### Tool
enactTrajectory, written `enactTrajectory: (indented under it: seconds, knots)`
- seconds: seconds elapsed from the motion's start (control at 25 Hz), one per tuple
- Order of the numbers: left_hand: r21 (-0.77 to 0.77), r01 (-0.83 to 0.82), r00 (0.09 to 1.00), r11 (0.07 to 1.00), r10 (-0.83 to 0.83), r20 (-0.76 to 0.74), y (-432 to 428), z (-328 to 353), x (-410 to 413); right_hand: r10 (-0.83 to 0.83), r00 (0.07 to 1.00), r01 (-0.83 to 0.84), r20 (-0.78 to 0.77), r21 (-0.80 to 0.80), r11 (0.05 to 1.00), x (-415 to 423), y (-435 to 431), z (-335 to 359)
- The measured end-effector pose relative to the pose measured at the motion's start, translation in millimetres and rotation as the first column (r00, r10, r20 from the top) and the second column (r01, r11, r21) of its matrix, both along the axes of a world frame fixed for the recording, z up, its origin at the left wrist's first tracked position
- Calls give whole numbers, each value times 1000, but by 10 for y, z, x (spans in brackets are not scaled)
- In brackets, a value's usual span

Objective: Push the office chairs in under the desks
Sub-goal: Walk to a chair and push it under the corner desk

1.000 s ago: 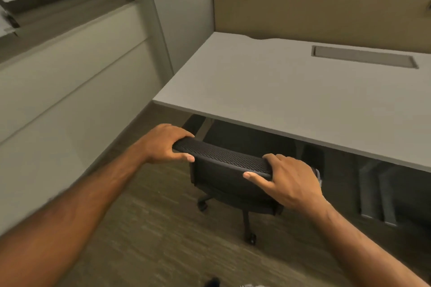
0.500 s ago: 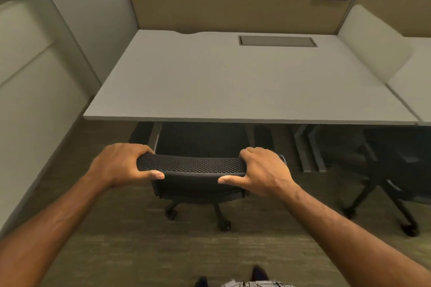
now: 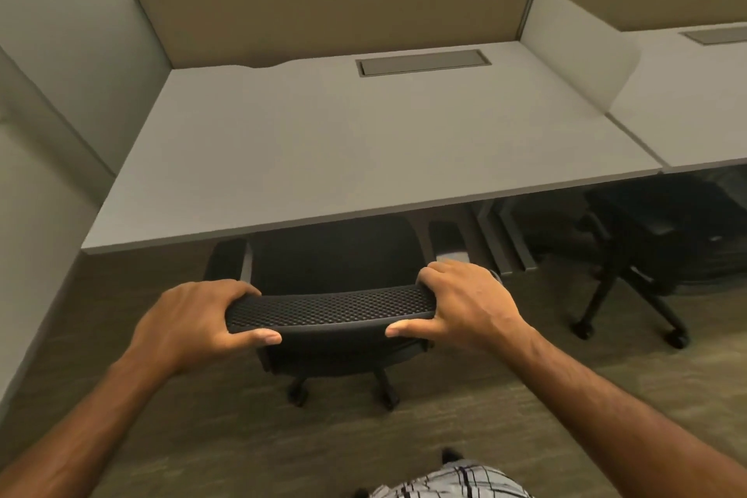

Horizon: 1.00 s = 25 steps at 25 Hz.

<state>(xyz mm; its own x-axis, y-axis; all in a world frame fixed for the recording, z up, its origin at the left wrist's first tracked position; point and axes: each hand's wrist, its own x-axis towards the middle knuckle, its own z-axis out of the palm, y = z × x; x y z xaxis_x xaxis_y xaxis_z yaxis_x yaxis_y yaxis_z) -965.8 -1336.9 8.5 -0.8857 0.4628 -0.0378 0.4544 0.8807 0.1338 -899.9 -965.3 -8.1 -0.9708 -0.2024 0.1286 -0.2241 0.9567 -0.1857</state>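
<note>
Castors should let the office chair point(image 3: 335, 283), its seat half under the desk point(image 3: 364, 158), roll easily; left hand point(image 3: 194, 321) and right hand point(image 3: 465, 305) clasp its stiff mesh backrest top.

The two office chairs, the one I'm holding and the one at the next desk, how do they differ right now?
The held chair is gripped at its backrest top by the left hand and right hand; the neighbouring chair is untouched. The held chair faces desk 212 squarely with its seat partly under the edge; the neighbouring chair sits at the next desk, blurred and shadowed. Both are dark and on casters.
</note>
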Motion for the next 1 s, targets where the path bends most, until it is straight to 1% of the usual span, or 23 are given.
enactTrajectory:
  seconds: [0.12, 0.36, 0.48, 0.64, 0.76, 1.0]
  knots:
    - [-17, 13, 1000, 1000, -13, -5, 142, 3, -88, -5, 1000, 5, 5, -12, 1000, -65, 150, 24]
    - [-24, 13, 999, 1000, -13, 34, 562, 37, -222, -24, 1000, 24, 2, -13, 1000, -238, 550, -7]
    - [-18, -1, 1000, 1000, 1, 17, 856, 50, -284, -29, 1000, 29, 0, -8, 1000, -378, 834, 6]
    - [13, -39, 999, 999, 39, 12, 1261, 11, -376, -6, 1000, 6, 1, 18, 1000, -612, 1248, 23]
    - [30, -69, 998, 997, 69, 7, 1564, -9, -522, -8, 1000, 9, -26, 36, 999, -822, 1556, 52]
    - [96, -180, 984, 979, 180, 11, 2021, -38, -885, 1, 999, 1, -39, 64, 998, -1214, 1985, 92]
